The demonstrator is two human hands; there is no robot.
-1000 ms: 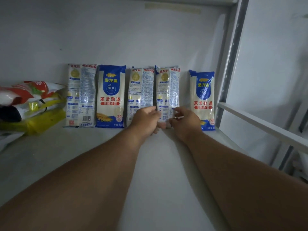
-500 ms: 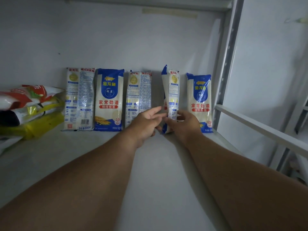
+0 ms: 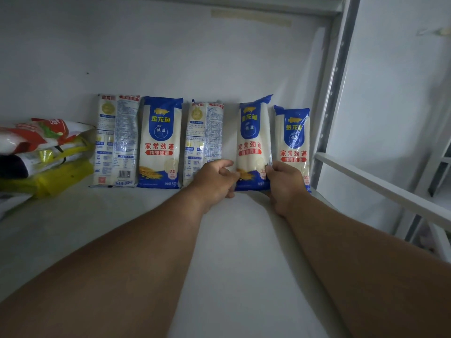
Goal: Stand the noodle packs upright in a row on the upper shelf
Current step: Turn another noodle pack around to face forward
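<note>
Change: since half a second ago the fourth noodle pack has turned from edge-on to front-facing, its blue-and-white printed face now towards the camera.
Held pack: fourth blue-and-white plastic noodle pack (image 3: 253, 142), upright with a slight tilt, top corner leaning right, base at the white shelf board (image 3: 122, 228), at centre right of the frame.
Left hand: left hand (image 3: 214, 179) grips the pack's lower left edge, fingers (image 3: 225, 164) curled round it.
Right hand: right hand (image 3: 285, 181) grips the lower right edge, fingers (image 3: 269, 170) curled onto the pack's front.
Row, left end: back-facing white noodle pack with barcode (image 3: 116, 140), upright against the white back wall (image 3: 170, 57).
Row, second: front-facing blue-and-white noodle pack (image 3: 159, 142), upright, just beside the first.
Row, third: back-facing white noodle pack with blue print (image 3: 203, 135), upright, its lower part hidden behind the left hand.
Row, right end: front-facing blue-and-white noodle pack (image 3: 292, 142), upright, near the grey metal shelf post (image 3: 334, 81), lower corner behind the right hand.
Left of frame: pile of red, white and yellow plastic bags (image 3: 41, 157) lying flat on the shelf, close to the first pack.
</note>
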